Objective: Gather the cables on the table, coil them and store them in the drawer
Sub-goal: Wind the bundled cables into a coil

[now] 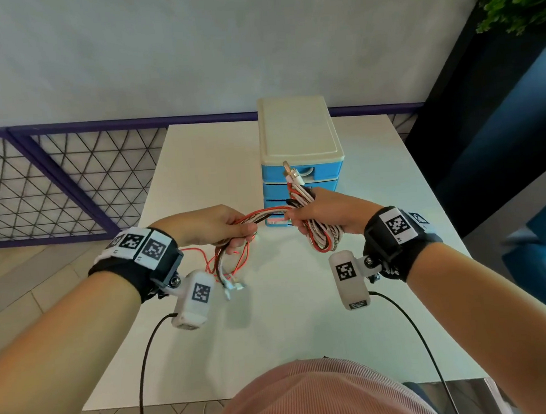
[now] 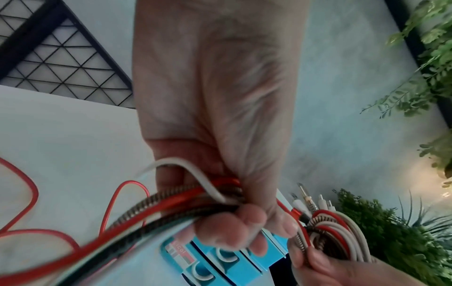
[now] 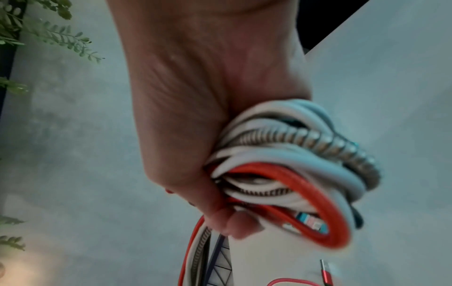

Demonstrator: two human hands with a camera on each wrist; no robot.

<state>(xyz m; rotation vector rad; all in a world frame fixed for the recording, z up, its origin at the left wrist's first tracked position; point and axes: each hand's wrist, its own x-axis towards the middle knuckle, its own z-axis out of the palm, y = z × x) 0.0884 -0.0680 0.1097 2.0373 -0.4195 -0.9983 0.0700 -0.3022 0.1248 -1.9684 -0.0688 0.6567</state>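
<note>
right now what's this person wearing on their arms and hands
Bare forearms, no sleeves or gloves. Each wrist carries a black strap with white blocks printed with black square markers. A white camera pod with its own marker hangs under the left hand and right hand, each trailing a thin black cable.

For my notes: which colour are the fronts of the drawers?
Blue, on the drawer unit under a cream top; the head view shows it best.

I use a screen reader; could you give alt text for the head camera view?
Two hands hold a bundle of red, white and braided cables over a white table; the right hand grips the coil, the left hand the loose ends. Behind stands a small blue drawer unit.
</note>
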